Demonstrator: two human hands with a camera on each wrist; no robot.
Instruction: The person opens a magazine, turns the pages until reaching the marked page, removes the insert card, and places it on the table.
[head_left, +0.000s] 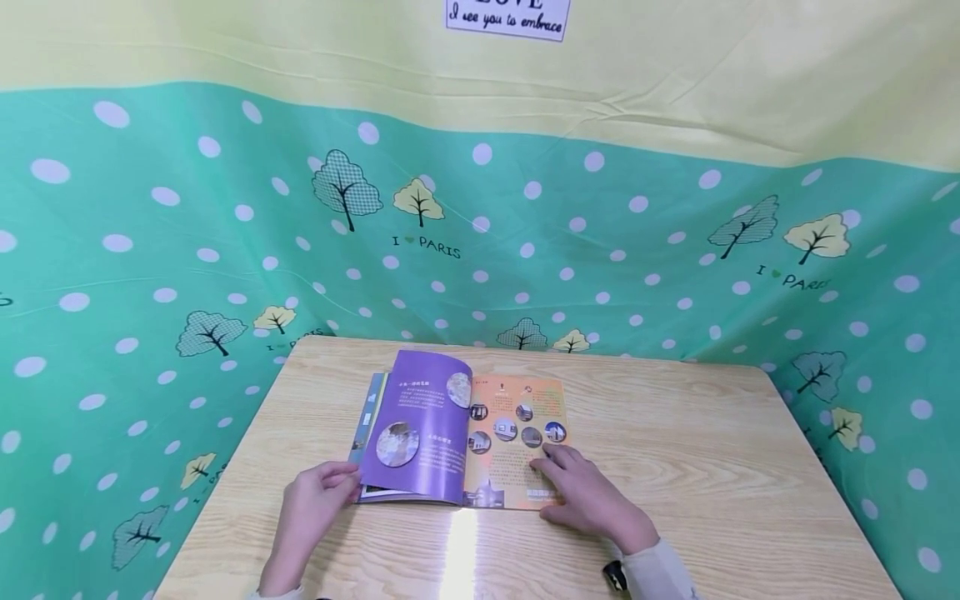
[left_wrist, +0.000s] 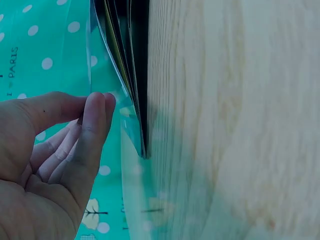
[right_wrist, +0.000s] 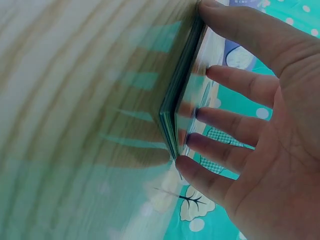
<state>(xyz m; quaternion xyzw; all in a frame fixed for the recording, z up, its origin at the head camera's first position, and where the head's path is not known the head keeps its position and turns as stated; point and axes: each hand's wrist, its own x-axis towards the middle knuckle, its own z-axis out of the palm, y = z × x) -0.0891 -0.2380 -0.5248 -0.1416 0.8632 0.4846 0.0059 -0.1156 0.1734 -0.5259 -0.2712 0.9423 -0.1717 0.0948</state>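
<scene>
An open magazine [head_left: 442, 467] lies on the wooden table in the head view, its left page purple and its right page [head_left: 517, 467] orange with several round photos. My left hand [head_left: 311, 504] is at the lower left corner, where thumb and forefinger pinch the edge of a page; the left wrist view shows this page lifted from the sheets below. At the lower right, my right hand [head_left: 588, 496] rests on the orange page. Its fingers are spread and their tips touch the paper, while the thumb lies by the bottom edge in the right wrist view.
The light wooden table [head_left: 712, 467] extends on both sides of the magazine. A green cloth [head_left: 480, 250] with white dots and printed trees hangs behind and beside it. Near the right sleeve [head_left: 656, 575] is a small black object [head_left: 615, 575].
</scene>
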